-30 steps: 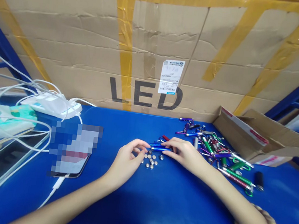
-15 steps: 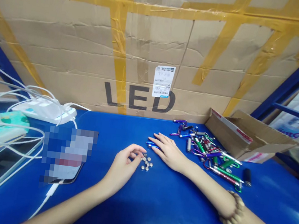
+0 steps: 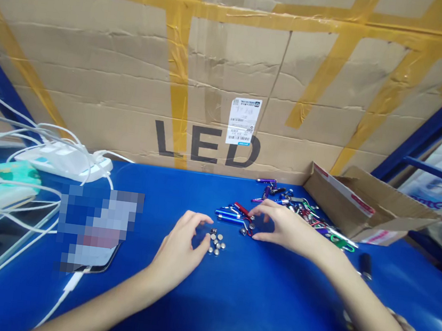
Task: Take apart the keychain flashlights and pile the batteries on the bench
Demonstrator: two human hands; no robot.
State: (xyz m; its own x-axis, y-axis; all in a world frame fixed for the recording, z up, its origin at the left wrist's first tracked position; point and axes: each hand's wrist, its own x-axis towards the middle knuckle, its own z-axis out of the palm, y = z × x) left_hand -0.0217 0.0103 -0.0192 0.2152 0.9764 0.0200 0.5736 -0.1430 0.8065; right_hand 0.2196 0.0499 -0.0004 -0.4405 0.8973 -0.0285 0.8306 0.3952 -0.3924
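Beside a small cluster of silver button cells (image 3: 217,244), my left hand (image 3: 185,244) rests with thumb and fingertips apart, nothing visible between them. My right hand (image 3: 281,226) has its thumb and fingers spread at the right end of a small group of metal mini flashlights. Two blue flashlights (image 3: 229,218) lie side by side there, and a red flashlight (image 3: 241,209) sits by my right fingertips; whether they touch it I cannot tell. Small silver pieces (image 3: 243,231) lie just left of my right thumb. Part of the coloured flashlight pile (image 3: 311,214) is hidden behind my right hand.
An open cardboard box (image 3: 365,204) stands at the back right, with a black cylinder (image 3: 365,265) in front of it. On the left are a phone (image 3: 106,264), white cables (image 3: 13,183) and a power strip (image 3: 64,161). A large taped carton (image 3: 127,79) walls off the back.
My right hand has lifted off the blue flashlights and moved right. A red flashlight and small silver pieces now show beside them. My left thumb and fingers have spread apart.
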